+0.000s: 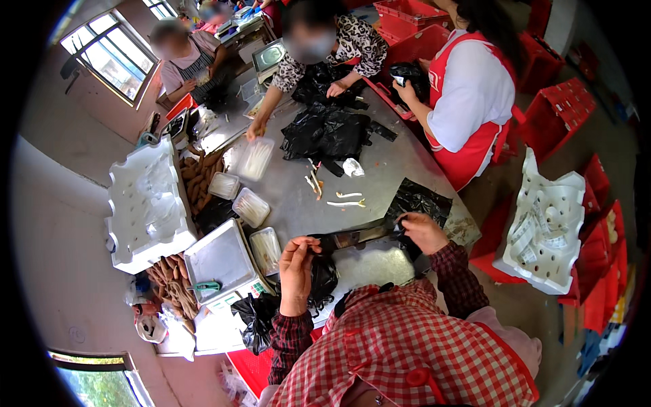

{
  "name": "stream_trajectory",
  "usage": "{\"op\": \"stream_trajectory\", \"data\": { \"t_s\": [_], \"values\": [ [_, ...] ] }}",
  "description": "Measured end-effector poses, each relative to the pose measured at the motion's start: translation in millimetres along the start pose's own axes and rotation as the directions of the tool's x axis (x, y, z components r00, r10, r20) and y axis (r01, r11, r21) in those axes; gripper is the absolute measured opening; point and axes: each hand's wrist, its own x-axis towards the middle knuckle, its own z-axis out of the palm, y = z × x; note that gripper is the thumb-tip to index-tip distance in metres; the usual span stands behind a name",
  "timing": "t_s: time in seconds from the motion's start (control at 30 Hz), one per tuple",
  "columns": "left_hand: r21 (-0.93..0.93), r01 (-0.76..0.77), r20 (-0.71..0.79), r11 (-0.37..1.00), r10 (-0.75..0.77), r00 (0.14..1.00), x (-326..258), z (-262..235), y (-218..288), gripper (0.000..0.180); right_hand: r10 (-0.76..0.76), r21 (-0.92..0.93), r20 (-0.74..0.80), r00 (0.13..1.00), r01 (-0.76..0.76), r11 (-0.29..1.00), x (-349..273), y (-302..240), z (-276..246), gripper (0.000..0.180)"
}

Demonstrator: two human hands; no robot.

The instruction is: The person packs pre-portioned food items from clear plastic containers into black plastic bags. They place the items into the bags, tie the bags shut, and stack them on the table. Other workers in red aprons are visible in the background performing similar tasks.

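A black plastic bag [352, 237] is stretched between my two hands over the near edge of the metal table. My left hand [296, 271] pinches one end of it between thumb and fingers. At the other end, my right hand [422, 233] grips the dark plastic. Beyond my right hand lies another black bag [419, 199], spread on the tabletop. Close to my left hand stands a clear tray of white strips [266, 248], with a second such tray [251, 207] behind it. A few loose white vegetable pieces [347, 203] lie ahead of my hands.
A weighing scale [218, 261] and a white foam box [150, 203] stand at left, near brown roots [200, 178]. Across the table [298, 210], one person's hand [258, 129] holds a tray beside piled black bags [325, 132]. Another foam box [550, 227] and red crates [556, 119] are at right.
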Motion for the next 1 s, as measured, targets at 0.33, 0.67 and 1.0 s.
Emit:
{"op": "stream_trajectory", "data": {
  "t_s": [0.33,0.67,1.0],
  "values": [
    [-0.028,-0.070,-0.116,0.997,0.066,0.991,11.9,-13.1,-28.8,0.013,-0.256,-0.600,-0.118,0.959,0.136,0.788,10.3,27.0,-2.3,0.018],
    [-0.105,-0.073,-0.215,0.992,0.049,0.975,0.6,-10.1,-24.4,0.016,0.155,-0.907,-0.058,0.986,-0.116,0.405,4.8,40.4,-34.0,0.025],
    [0.399,-0.129,0.200,0.908,0.052,0.979,-12.8,32.1,-47.1,0.033,-0.006,-0.003,0.134,0.991,0.007,1.000,23.9,44.2,41.9,0.019]
  ]
}}
